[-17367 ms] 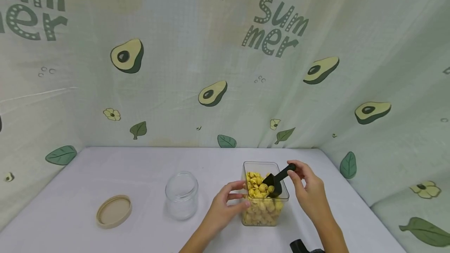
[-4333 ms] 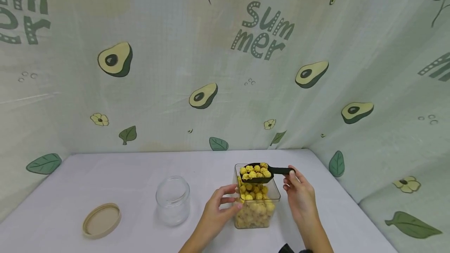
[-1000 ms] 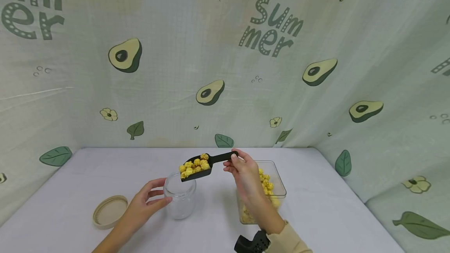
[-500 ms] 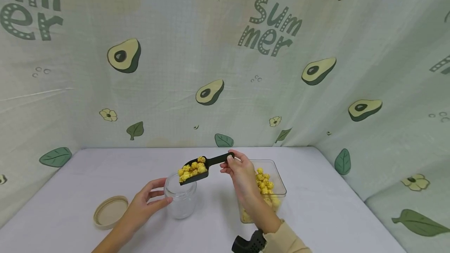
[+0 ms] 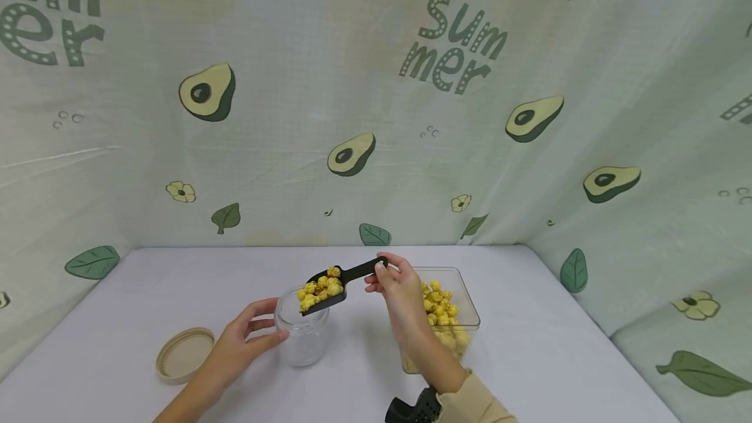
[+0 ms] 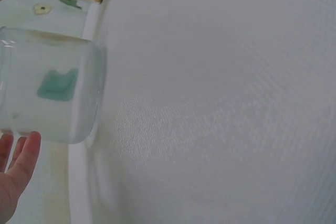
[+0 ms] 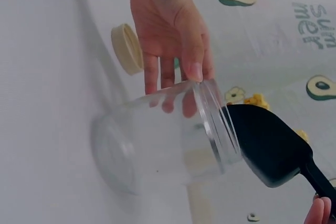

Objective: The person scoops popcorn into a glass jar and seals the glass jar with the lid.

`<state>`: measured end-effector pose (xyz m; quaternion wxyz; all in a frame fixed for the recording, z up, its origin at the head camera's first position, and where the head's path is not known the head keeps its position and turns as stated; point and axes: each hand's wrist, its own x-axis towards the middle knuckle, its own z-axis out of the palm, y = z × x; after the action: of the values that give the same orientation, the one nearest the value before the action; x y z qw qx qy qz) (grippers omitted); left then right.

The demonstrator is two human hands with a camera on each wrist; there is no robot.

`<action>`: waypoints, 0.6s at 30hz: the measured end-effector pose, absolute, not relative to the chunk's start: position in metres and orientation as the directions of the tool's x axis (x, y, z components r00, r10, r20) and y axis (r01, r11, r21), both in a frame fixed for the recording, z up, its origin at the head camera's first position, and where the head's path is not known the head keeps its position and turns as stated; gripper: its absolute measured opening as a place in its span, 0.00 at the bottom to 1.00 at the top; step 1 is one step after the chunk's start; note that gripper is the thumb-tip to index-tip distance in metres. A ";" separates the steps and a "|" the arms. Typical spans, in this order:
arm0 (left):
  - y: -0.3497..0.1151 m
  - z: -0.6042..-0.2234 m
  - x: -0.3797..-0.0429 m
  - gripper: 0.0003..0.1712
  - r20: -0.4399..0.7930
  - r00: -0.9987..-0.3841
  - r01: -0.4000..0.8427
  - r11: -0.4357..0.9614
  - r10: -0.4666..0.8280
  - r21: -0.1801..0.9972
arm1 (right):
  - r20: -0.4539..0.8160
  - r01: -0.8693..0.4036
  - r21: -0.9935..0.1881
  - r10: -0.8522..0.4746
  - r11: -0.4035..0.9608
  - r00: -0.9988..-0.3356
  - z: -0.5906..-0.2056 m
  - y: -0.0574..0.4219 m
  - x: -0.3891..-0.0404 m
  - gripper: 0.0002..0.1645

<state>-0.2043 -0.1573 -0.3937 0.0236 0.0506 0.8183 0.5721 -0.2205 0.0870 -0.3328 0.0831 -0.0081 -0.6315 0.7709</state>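
Observation:
My right hand [image 5: 402, 296] pinches the end of a black scoop's handle [image 5: 358, 271]. Caramel-looking popcorn [image 5: 320, 290] fills the scoop, which tilts down leftward with its lip over the mouth of a clear jar [image 5: 302, 344]. My left hand [image 5: 243, 338] holds the jar at its left side, thumb in front near the rim and fingers behind. In the right wrist view the scoop [image 7: 268, 145] overlaps the jar's rim, and no popcorn shows inside the jar [image 7: 163, 140]. The left wrist view shows the jar [image 6: 58, 114] upright on the table.
Behind my right forearm stands a clear square container [image 5: 467, 302] of popcorn [image 5: 440, 305]. A round beige lid [image 5: 185, 354] lies left of the jar on the white table [image 5: 546, 358]. A printed curtain [image 5: 282, 83] hangs behind and at both sides.
Earlier the scoop dug popcorn from the square container, steadied by my left hand. Both hands have since moved left to the jar. Over the last second the scoop has dipped lower and slightly left.

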 end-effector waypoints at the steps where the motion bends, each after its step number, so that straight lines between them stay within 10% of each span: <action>1: -0.158 -0.394 -0.204 0.34 0.022 -0.994 0.058 0.337 0.109 0.940 | 0.095 -0.118 -0.977 0.133 -0.178 -0.987 -0.333 0.086 -0.220 0.20; 18: -0.161 -0.397 -0.203 0.32 0.133 -0.981 0.166 0.261 0.142 0.951 | 0.320 -0.311 -0.943 0.069 0.117 -0.945 -0.327 0.069 -0.213 0.17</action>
<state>-0.2034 -0.1610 -0.3974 -0.0102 0.0971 0.7940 0.6000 -0.2134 0.0690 -0.3268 0.1441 0.0825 -0.7334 0.6592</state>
